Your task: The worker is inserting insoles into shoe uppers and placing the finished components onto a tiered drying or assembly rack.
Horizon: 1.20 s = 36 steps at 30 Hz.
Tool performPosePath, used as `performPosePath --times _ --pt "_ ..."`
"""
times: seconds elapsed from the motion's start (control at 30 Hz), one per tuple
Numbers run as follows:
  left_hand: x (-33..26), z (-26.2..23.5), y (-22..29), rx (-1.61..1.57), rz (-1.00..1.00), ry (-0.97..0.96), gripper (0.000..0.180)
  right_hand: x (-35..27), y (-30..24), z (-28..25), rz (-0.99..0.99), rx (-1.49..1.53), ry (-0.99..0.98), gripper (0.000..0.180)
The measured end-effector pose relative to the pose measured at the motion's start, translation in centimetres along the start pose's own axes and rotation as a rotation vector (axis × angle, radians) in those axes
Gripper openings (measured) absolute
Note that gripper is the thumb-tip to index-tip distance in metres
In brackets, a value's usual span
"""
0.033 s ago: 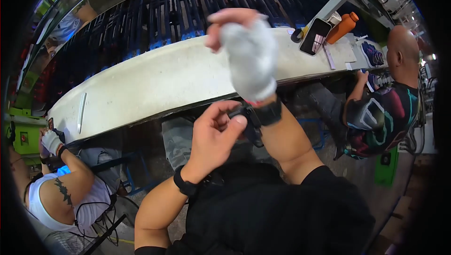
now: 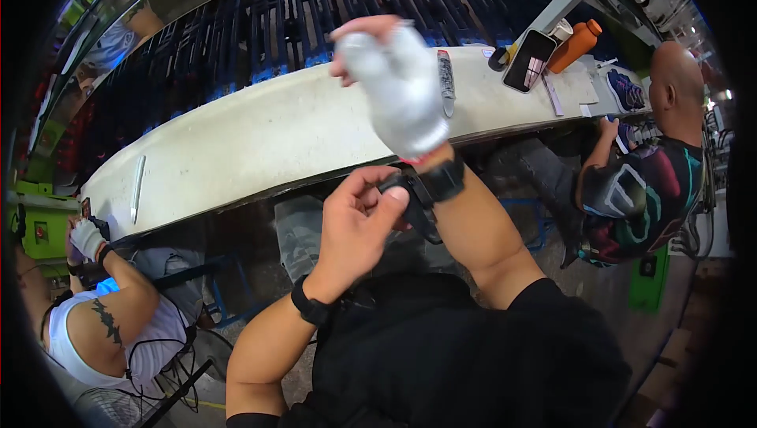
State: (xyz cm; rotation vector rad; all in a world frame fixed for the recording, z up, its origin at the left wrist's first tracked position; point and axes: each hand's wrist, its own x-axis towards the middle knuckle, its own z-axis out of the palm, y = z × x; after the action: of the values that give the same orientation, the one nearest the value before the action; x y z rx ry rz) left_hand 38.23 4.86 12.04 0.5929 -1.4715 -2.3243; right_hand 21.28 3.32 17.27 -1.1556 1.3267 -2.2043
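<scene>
Left hand (image 2: 359, 219) pinches the black wrist strap (image 2: 418, 191) on the raised right hand (image 2: 398, 85), whose white-gloved fingers hang loose, holding nothing.

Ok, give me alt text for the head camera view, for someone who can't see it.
The person's bare left hand pinches the black wrist strap of the white glove on their raised right hand, above a long white workbench. Two other people sit at either side.

Bare left hand (image 2: 359, 219) grips black strap (image 2: 422, 199) at gloved right hand (image 2: 398, 85).
</scene>
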Motion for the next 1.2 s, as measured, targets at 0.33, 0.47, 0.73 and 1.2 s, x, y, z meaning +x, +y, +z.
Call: performPosePath --times 0.33,0.47,0.73,1.2 --pt "0.8 -2.1 -3.5 0.099 0.126 0.129 0.039 0.3 7.4 0.0 0.111 -0.944 -0.546 0.04" --pt "0.8 -2.2 -3.6 0.134 0.191 0.126 0.041 -0.1 8.2 -0.7 -0.23 -1.163 -0.573 0.034" --pt "-0.2 -2.0 -3.4 0.315 0.221 0.09 0.049 0.3 6.3 -0.1 -0.502 -1.056 -0.493 0.021" --pt "0.5 -3.6 -5.4 0.234 0.221 0.013 0.05 -0.1 6.3 0.6 0.173 -0.501 -0.246 0.026"
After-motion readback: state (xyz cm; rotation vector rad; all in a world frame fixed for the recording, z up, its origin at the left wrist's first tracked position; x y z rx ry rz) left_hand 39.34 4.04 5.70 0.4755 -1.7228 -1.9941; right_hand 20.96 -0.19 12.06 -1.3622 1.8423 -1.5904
